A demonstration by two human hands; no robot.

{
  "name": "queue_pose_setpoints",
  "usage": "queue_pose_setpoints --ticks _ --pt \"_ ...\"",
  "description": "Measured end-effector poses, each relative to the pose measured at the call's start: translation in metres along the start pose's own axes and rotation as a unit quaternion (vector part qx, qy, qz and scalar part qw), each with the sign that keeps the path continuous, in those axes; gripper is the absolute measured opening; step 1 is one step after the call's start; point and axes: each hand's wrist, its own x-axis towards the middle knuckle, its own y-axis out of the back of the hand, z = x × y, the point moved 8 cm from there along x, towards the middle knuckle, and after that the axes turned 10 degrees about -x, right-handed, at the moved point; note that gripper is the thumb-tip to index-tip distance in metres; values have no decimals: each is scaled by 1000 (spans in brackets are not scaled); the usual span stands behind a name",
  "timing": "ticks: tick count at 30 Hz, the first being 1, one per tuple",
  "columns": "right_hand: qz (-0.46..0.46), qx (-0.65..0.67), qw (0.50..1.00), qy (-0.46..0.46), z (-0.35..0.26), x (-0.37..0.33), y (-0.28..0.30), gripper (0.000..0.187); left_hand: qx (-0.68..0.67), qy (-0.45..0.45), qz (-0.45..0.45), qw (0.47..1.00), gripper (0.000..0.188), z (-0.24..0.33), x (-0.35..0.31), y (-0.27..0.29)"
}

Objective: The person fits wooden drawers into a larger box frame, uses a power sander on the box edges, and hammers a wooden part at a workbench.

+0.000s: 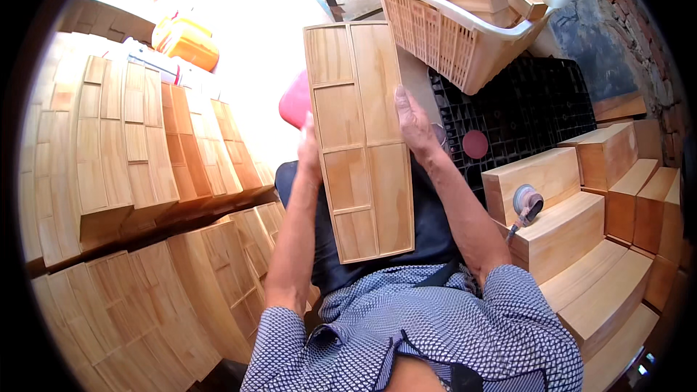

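A long shallow wooden tray point(388, 181) with thin dividers is held above my lap, its compartments facing me. One long divider splits it lengthwise, and short crosspieces part the left half. My left hand point(309, 151) grips the left long edge, with the fingers partly hidden behind it. On the opposite edge my right hand point(415, 123) is closed, its thumb lying along the rim and its other fingers mostly out of sight. To the right, a hand sander point(528, 203) with a round pad rests on a stack of wooden boxes point(559, 229).
Stacks of similar wooden trays point(109, 138) fill the left side. A white plastic basket point(435, 25) of wooden pieces stands far right, beside a black plastic pallet point(523, 109) bearing a round red disc point(475, 144). Behind the tray shows something pink point(292, 98); an orange container point(187, 42) is far left.
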Motion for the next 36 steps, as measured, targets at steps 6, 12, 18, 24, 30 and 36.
queue_pose_setpoints --ticks 6,12,18,24,30,36 --pt "-25 191 981 -31 -7 -23 21 68 121 -74 21 990 59 8 -22 -37" --pt "64 98 990 -74 52 -41 38 71 215 0 81 973 63 20 -24 -55" --pt "2 175 980 -92 -6 -52 25 68 259 -43 126 957 57 23 -62 -38" --pt "59 198 972 -114 15 -71 24 72 307 -35 134 941 54 38 -39 -64" --pt "52 110 991 -54 7 -55 27 51 202 -15 117 972 53 17 -48 -53" --pt "38 111 992 -51 -31 -53 21 55 87 16 64 994 54 9 -29 -39"
